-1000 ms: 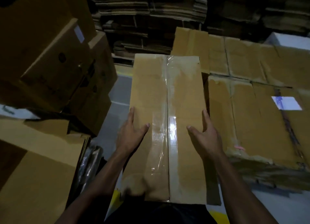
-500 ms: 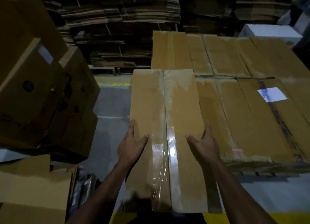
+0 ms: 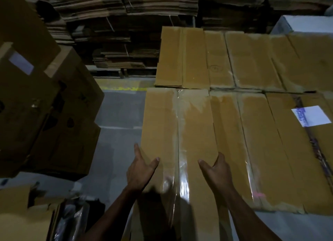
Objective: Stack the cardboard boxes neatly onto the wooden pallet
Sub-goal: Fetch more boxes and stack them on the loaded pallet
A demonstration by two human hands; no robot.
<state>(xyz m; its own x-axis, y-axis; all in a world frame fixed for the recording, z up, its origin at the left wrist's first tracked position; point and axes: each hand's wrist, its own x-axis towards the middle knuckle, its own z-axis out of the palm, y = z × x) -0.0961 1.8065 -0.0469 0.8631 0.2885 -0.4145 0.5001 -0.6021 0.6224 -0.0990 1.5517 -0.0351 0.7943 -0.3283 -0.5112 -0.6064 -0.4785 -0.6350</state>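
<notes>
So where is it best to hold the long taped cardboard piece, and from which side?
Judging from its pose, hold the taped cardboard piece by its two long edges near the close end, left hand from the left, right hand from the right. It is long, narrow and flat, so a hold on both edges should keep it level.

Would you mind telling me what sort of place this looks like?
Probably a warehouse or packing depot: bundles of flattened cardboard stacked high at the back, a layer of flat boxes laid side by side, and a yellow floor line.
</notes>
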